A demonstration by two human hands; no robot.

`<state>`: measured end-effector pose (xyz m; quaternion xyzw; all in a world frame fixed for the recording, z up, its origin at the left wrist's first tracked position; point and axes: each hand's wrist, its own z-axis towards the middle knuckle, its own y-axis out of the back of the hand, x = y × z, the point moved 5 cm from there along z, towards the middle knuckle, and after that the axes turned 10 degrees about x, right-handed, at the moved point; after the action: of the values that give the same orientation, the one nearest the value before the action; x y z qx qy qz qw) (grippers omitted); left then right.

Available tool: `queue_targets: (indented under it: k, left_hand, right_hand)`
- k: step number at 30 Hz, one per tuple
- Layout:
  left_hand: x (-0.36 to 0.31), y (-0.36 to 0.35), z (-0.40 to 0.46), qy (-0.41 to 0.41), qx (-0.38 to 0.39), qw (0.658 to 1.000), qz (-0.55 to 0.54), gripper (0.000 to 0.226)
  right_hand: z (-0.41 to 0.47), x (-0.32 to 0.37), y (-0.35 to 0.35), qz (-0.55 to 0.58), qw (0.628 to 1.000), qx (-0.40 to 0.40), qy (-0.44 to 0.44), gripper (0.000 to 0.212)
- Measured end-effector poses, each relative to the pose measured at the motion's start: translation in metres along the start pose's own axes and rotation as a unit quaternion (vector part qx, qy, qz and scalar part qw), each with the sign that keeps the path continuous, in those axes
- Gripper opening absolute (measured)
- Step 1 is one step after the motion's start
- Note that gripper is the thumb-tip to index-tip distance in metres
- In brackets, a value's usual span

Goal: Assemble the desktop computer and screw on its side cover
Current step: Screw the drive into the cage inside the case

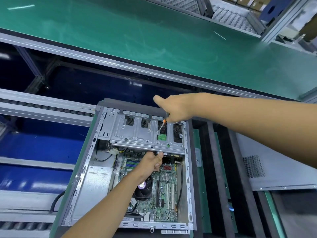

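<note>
Just the one head-worn cam here, looking forward and steeply down onto the open computer case [130, 162] from close range, conveyor belt [154, 40] beyond it.

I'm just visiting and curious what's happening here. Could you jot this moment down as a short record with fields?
Case: open computer case lying on its side, motherboard exposed
Right hand: right hand holds a screwdriver, tip on the drive cage
Left hand: left hand grips the cage's lower edge
Side cover: grey panel lying to the right, not fitted
</note>
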<state>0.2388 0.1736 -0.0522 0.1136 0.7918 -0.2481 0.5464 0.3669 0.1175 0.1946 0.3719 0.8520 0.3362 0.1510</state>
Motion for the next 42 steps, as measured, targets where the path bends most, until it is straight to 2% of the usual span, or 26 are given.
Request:
queue_targets:
  k: [2,4,6,7,9,11,12,13,15,17,19,21,23,24,26,28,29,31,32,34,36,38,39,40,42]
  left_hand:
    - [0.000,0.000,-0.001,0.003,0.002,1.000,0.001,0.059]
    - [-0.001,0.000,-0.001,0.004,0.002,1.000,0.002,0.059]
    - [-0.001,0.000,-0.002,0.006,0.001,1.000,0.001,0.058]
    - [-0.002,0.000,-0.002,0.008,0.001,1.000,0.002,0.058]
    - [-0.003,-0.001,-0.002,0.008,0.001,1.000,-0.002,0.057]
    - [-0.004,-0.002,-0.002,0.006,0.002,1.000,-0.015,0.055]
    - [-0.005,-0.002,-0.002,0.006,0.003,1.000,-0.019,0.055]
    - [-0.005,-0.003,-0.002,0.005,0.004,1.000,-0.021,0.055]
    - [-0.006,-0.003,-0.003,0.003,0.004,1.000,-0.018,0.055]
    - [-0.007,-0.004,-0.004,0.002,0.005,1.000,-0.016,0.056]
    - [-0.009,-0.006,-0.004,0.004,0.005,1.000,-0.015,0.055]
    - [-0.010,-0.006,-0.004,0.007,0.002,1.000,-0.015,0.054]
    - [-0.012,-0.005,-0.005,0.008,0.000,1.000,-0.014,0.054]
    - [-0.012,-0.006,-0.006,0.008,0.001,1.000,-0.014,0.054]
    - [-0.011,-0.006,-0.006,0.013,0.003,1.000,-0.011,0.055]
    - [-0.012,-0.005,-0.006,0.014,0.002,1.000,-0.007,0.055]
    - [-0.012,-0.005,-0.006,0.015,0.001,1.000,-0.005,0.055]
    - [-0.012,-0.004,-0.006,0.019,-0.001,1.000,-0.001,0.056]
    - [-0.012,-0.004,-0.006,0.020,-0.002,1.000,-0.001,0.055]
    - [-0.011,-0.005,-0.006,0.021,-0.004,1.000,-0.003,0.055]
    - [-0.011,-0.005,-0.006,0.022,-0.003,1.000,0.001,0.056]
    - [-0.013,-0.005,-0.006,0.027,-0.001,1.000,0.003,0.056]
    - [-0.014,-0.006,-0.006,0.030,-0.001,1.000,0.003,0.055]
    - [-0.016,-0.007,-0.007,0.032,-0.002,0.999,0.003,0.055]
    - [-0.019,-0.008,-0.008,0.035,-0.003,0.999,0.006,0.056]
  right_hand:
    - [-0.004,0.009,0.001,-0.179,0.982,0.000,0.057,0.037]
    - [-0.005,0.019,0.000,-0.343,0.930,-0.020,0.134,0.036]
    - [-0.003,0.021,-0.001,-0.403,0.899,-0.012,0.170,0.033]
    - [-0.002,0.019,-0.001,-0.398,0.902,-0.002,0.167,0.031]
    - [0.002,0.014,0.001,-0.334,0.933,-0.001,0.135,0.024]
    - [0.006,0.006,0.001,-0.187,0.979,-0.037,0.071,0.013]
    - [0.008,-0.001,0.000,-0.077,0.996,-0.049,0.026,0.011]
    - [0.009,-0.010,-0.005,0.053,0.997,-0.044,-0.020,0.010]
    - [0.006,-0.023,-0.016,0.269,0.959,-0.011,-0.092,0.006]
    - [0.002,-0.028,-0.019,0.328,0.938,0.007,-0.110,0.007]
    - [0.003,-0.026,-0.013,0.268,0.959,-0.009,-0.094,0.015]
    - [0.004,-0.019,-0.001,0.132,0.987,-0.059,-0.070,0.013]
    - [0.004,-0.008,0.008,-0.041,0.994,-0.099,-0.034,0.018]
    - [0.005,-0.003,0.009,-0.146,0.984,-0.102,-0.003,0.020]
    - [0.006,0.002,0.008,-0.321,0.940,-0.080,0.082,0.030]
    - [0.005,0.001,0.008,-0.407,0.900,-0.024,0.154,0.037]
    - [0.005,0.001,0.007,-0.420,0.889,-0.003,0.182,0.035]
    - [0.006,-0.001,0.005,-0.396,0.899,0.006,0.187,0.024]
    - [0.009,-0.004,0.004,-0.337,0.929,-0.008,0.153,0.018]
    - [0.014,-0.020,0.001,-0.133,0.990,-0.014,0.036,0.014]
    - [0.015,-0.033,-0.011,0.060,0.996,0.025,-0.068,0.018]
    - [0.012,-0.036,-0.016,0.151,0.981,0.039,-0.115,0.018]
    - [0.012,-0.035,-0.016,0.150,0.982,0.038,-0.109,0.022]
    - [0.011,-0.033,-0.012,0.100,0.991,0.029,-0.088,0.031]
    - [0.008,-0.026,-0.002,-0.066,0.998,-0.003,-0.014,0.049]
